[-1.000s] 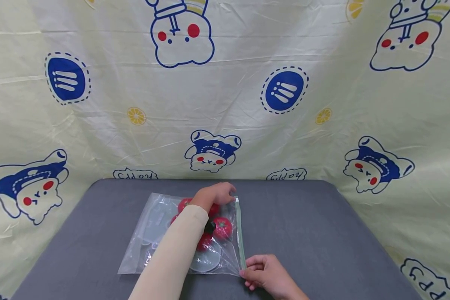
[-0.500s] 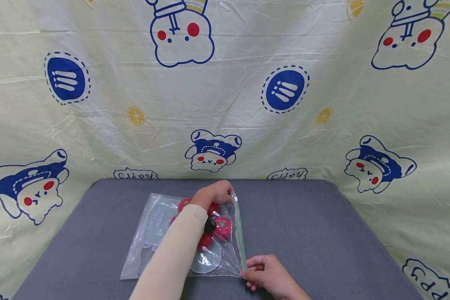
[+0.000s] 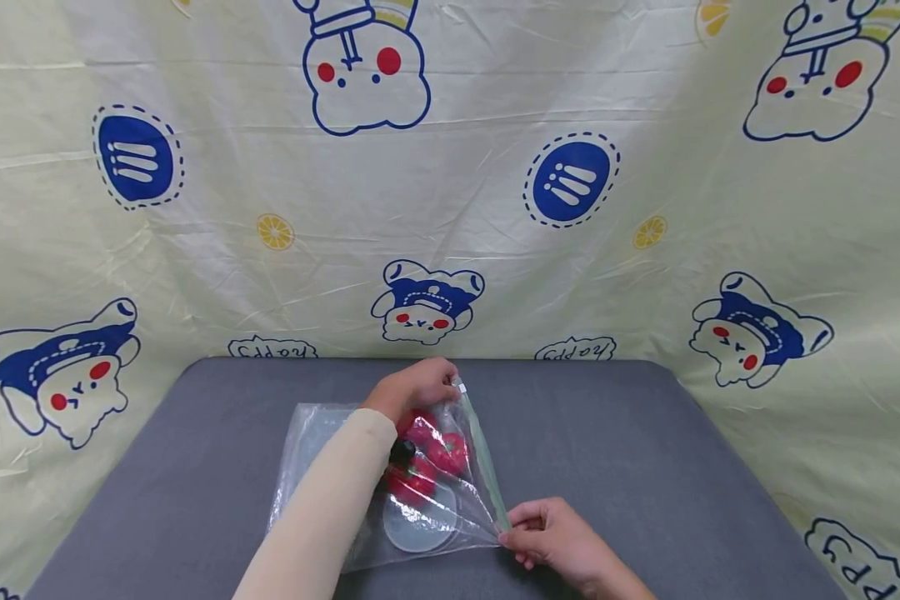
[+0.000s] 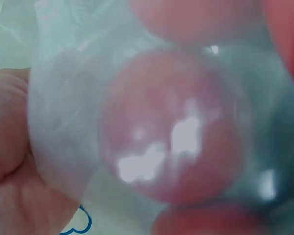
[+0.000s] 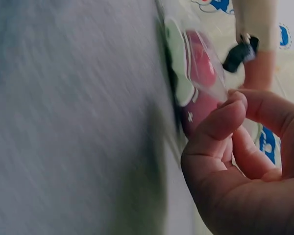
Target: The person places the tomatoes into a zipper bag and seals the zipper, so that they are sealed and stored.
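Observation:
A clear zip bag (image 3: 375, 546) with a green zip strip (image 3: 486, 467) lies between my hands. Inside it are several red tomatoes (image 3: 447, 454) with green tops, also seen through plastic as a blurred tomato (image 4: 171, 127) in the left wrist view. A round translucent lid-like disc (image 3: 420, 521) is in the bag's near part. My left hand (image 3: 417, 385) holds the strip's far end, where a small white piece (image 3: 459, 385) shows. My right hand (image 3: 562, 537) pinches the strip's near end between thumb and fingers; in the right wrist view these fingertips (image 5: 230, 110) press the plastic together.
A dark grey cloth covers the table (image 3: 607, 450). A pale patterned curtain (image 3: 480, 192) hangs behind it. The left sleeve (image 3: 322, 508) crosses over the bag and hides part of it. A small black device (image 3: 402, 452) sits at the left wrist.
The left hand closes on the strip's far end and moves left. The right hand shifts right with the near end. The strip slants more, and the tomatoes and bag have shifted.

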`<move>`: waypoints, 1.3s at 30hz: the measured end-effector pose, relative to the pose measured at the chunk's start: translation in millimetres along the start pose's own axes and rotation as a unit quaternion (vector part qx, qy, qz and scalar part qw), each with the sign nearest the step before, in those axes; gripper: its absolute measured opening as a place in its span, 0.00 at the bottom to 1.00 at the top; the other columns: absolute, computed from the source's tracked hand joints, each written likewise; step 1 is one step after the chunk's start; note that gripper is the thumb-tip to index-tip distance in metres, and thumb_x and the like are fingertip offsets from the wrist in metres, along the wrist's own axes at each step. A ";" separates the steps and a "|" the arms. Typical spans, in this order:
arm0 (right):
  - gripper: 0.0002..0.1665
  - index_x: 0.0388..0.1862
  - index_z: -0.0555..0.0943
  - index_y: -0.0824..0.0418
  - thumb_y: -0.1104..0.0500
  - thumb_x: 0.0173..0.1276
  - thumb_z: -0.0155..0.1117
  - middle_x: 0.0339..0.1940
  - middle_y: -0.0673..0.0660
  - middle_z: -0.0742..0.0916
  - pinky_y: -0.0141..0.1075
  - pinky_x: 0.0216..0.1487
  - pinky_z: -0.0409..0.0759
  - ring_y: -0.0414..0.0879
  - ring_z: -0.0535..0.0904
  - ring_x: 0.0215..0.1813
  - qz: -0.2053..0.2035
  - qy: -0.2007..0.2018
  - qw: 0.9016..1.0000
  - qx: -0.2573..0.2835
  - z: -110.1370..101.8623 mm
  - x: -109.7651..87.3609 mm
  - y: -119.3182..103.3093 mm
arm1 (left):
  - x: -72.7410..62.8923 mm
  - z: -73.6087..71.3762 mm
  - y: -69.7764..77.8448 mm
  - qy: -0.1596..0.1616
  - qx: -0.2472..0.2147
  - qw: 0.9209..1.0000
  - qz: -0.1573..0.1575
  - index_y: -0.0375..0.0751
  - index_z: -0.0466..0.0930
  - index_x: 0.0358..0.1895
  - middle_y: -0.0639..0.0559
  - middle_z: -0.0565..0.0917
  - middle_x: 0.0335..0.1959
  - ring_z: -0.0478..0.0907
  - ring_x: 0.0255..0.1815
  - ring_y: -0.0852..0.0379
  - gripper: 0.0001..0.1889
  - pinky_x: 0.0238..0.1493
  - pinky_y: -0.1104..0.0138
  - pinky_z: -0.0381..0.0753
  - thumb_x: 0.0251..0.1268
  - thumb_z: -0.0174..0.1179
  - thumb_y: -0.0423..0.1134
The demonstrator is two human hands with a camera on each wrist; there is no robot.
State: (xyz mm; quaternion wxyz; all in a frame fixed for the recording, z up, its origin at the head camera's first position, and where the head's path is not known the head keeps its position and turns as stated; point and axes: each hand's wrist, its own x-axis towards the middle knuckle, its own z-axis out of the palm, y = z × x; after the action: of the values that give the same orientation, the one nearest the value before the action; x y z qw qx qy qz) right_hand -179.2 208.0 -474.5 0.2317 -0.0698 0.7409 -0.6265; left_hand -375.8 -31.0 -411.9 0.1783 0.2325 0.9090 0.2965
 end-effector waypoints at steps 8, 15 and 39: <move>0.15 0.43 0.82 0.79 0.65 0.65 0.70 0.21 0.48 0.81 0.29 0.28 0.79 0.37 0.76 0.25 -0.025 0.004 0.998 -0.063 -33.9 -5.2 -13.7 | -9.8 -7.1 -8.3 0.016 0.006 1.000 0.010 0.44 0.77 0.44 0.50 0.80 0.35 0.77 0.38 0.55 0.07 0.44 0.63 0.81 0.78 0.58 0.43; 0.14 0.43 0.85 0.75 0.63 0.66 0.70 0.22 0.48 0.82 0.31 0.29 0.79 0.38 0.76 0.25 -0.014 0.011 0.995 -0.103 -64.1 -2.1 -25.2 | -18.8 -11.9 -20.7 0.032 -0.042 0.999 0.009 0.43 0.74 0.43 0.49 0.79 0.34 0.78 0.37 0.54 0.06 0.42 0.64 0.81 0.79 0.55 0.41; 0.14 0.51 0.79 0.73 0.62 0.77 0.61 0.36 0.52 0.89 0.38 0.48 0.88 0.43 0.87 0.40 0.012 0.014 1.000 -0.019 -122.1 38.8 -51.4 | -56.9 -7.8 -40.9 0.118 -0.178 0.977 -0.001 0.39 0.72 0.44 0.48 0.81 0.26 0.78 0.27 0.55 0.07 0.42 0.55 0.86 0.79 0.56 0.39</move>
State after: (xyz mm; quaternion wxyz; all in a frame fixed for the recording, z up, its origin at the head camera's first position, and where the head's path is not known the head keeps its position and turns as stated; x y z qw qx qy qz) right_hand -275.7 291.6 -422.0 0.2273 -0.0559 0.7567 -0.6104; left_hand -345.2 -94.0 -420.8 0.1090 0.1592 0.8564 0.4789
